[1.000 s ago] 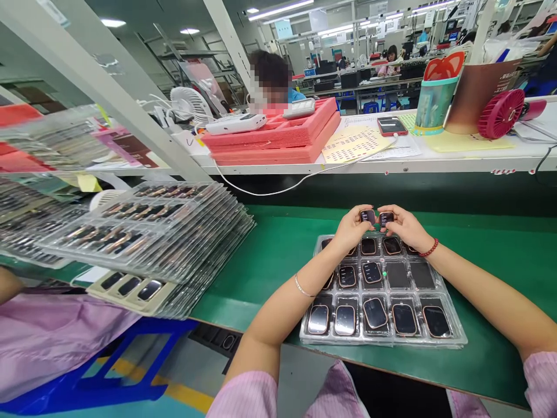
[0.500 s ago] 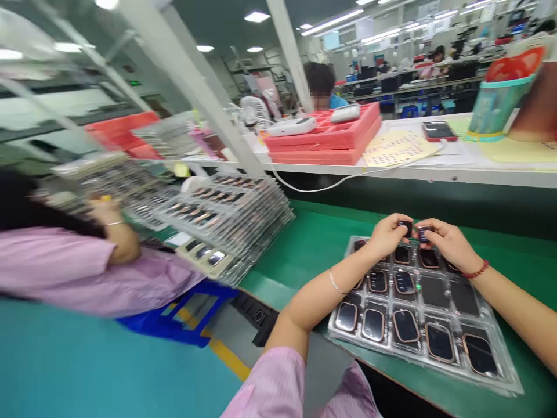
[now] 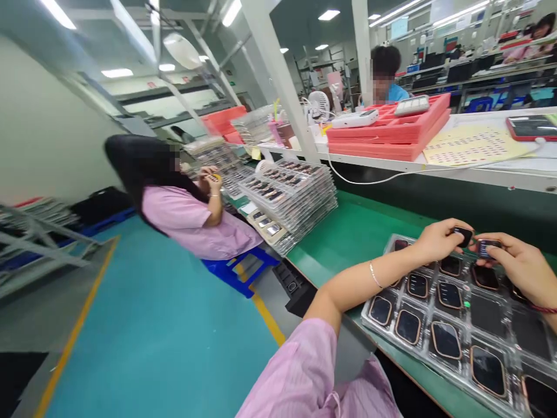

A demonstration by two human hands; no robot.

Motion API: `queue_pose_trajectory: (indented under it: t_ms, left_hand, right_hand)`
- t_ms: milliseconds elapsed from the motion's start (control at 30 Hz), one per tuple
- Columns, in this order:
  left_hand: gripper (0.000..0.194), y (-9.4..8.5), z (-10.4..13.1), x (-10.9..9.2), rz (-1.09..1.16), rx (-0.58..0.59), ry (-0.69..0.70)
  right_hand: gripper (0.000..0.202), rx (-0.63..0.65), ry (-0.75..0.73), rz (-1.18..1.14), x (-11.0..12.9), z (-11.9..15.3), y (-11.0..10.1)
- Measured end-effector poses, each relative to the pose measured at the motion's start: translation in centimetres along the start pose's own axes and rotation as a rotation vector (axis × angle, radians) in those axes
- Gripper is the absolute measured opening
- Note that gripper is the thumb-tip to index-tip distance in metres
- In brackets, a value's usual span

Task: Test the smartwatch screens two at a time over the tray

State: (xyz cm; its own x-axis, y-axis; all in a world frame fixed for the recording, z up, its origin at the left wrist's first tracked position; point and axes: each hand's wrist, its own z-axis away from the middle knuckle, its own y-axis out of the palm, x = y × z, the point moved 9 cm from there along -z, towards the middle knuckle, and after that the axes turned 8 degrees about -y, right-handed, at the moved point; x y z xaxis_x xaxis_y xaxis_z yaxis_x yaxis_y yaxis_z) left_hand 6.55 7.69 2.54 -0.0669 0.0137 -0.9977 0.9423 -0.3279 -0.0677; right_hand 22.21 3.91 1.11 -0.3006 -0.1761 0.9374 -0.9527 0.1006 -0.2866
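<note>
Bright workshop with ceiling lamps, a teal floor [image 3: 161, 325] at left and a green worktable [image 3: 361, 232] along the right. On the table's near right part, a clear plastic tray [image 3: 486, 313] holds rows of dark-faced watches [image 3: 447, 339] with copper-coloured rims, set in separate compartments. Over the tray's far side, the wearer's left hand [image 3: 439, 239] pinches one small squarish watch [image 3: 462, 235] between thumb and fingers. Just beside it, the right hand [image 3: 524, 261] grasps a second watch [image 3: 488, 248], thumb on its face, where pale lettering is too small to read. Whether the two held watches touch is hard to tell. A silvery bracelet [image 3: 374, 274] circles the left wrist, a red bracelet [image 3: 546, 310] the right; the left sleeve [image 3: 300, 360] is pale pink. Farther left on the table rises a tall stack of clear trays [image 3: 311, 203] filled with small items. Past it, a co-worker in a pink top [image 3: 183, 212] sits on a blue stool [image 3: 235, 273], hands raised around something yellowish, too small to make out. Behind the table, a white shelf [image 3: 478, 174] carries red foam trays [image 3: 391, 145], a yellow printed sheet [image 3: 474, 145] and a phone [image 3: 531, 128]; a white cable [image 3: 383, 180] loops below its edge.
</note>
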Motion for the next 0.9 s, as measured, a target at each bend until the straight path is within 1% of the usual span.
queue_pose_trajectory:
  t_ms: [67, 133, 233, 300, 433, 567, 667, 767, 900]
  left_hand:
    - [0.029, 0.4, 0.1, -0.3, 0.030, 0.095, -0.004]
    - [0.031, 0.3, 0.2, -0.4, 0.050, 0.122, 0.001]
    - [0.042, -0.2, 0.2, -0.9, 0.036, 0.102, 0.058]
    - [0.042, -0.6, 0.2, -1.1, 0.026, 0.082, 0.070]
    - [0.029, -0.5, 0.3, -1.0, 0.024, 0.114, 0.019]
    - [0.034, -0.6, 0.5, -1.4, 0.024, 0.115, 0.038]
    - [0.032, -0.5, 0.7, -1.4, 0.033, 0.135, 0.036]
    - [0.036, -0.6, 0.7, -1.4, 0.031, 0.122, 0.039]
    - [0.041, -0.5, 0.8, -1.4, 0.046, 0.138, 0.030]
  right_hand:
    - [0.021, 0.000, -0.010, -0.052, 0.9, 0.2, 0.4]
    - [0.024, -0.007, -0.053, -0.075, 1.6, 0.2, 0.7]
    - [0.039, -0.012, -0.118, -0.119, 1.9, 0.0, 1.0]
    - [0.046, 0.012, -0.125, -0.149, 1.7, -0.2, 1.2]
    - [0.043, 0.057, -0.112, -0.150, 1.2, -0.4, 1.6]
    - [0.044, 0.072, -0.134, -0.163, 1.2, -0.5, 1.8]
    - [0.042, 0.084, -0.137, -0.173, 1.2, -0.5, 1.9]
    - [0.042, 0.101, -0.134, -0.184, 1.3, -0.5, 2.0]
    - [0.044, 0.106, -0.128, -0.183, 1.3, -0.5, 2.0]
